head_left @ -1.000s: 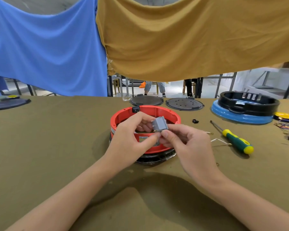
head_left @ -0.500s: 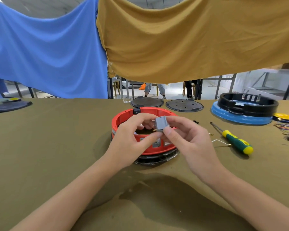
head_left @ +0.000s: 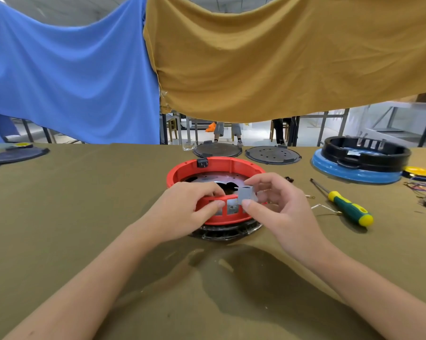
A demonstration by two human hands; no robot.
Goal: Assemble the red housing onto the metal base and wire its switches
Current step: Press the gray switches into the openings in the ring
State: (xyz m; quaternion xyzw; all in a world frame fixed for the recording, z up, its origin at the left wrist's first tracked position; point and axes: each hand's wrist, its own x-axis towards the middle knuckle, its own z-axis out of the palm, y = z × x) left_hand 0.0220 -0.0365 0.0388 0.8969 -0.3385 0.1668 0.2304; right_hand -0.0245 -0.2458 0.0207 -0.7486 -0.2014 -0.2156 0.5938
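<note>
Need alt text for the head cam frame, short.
Right hand pinches a grey switch at the near wall of a red housing, which the left hand grips; a green-and-yellow screwdriver lies to the right.

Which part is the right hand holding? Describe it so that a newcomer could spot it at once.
Start at the red housing in the middle of the olive table. At its near rim, the right hand pinches a small grey switch. It is the only grey block there, beside the housing's rectangular cutouts.

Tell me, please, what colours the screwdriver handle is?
Green with yellow bands and a yellow end, on the screwdriver in the head view.
</note>
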